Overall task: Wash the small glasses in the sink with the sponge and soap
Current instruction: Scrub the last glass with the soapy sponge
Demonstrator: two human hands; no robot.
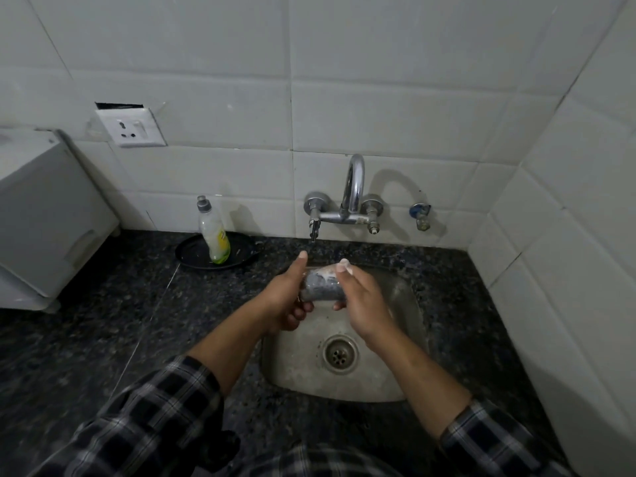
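The left hand (287, 301) is wrapping its grip around a small glass (320, 285), holding it on its side above the far edge of the sink (406, 366), probably so suds are falling into the basin and not onto the table (103, 321). The right hand (361, 301) is closing its grip on the glass's other end, foam on the fingertips (344, 265) (whether a sponge is tucked underneath, I cannot tell). The soap bottle (214, 232) is standing on a dark plate (192, 251), far left, within reach.
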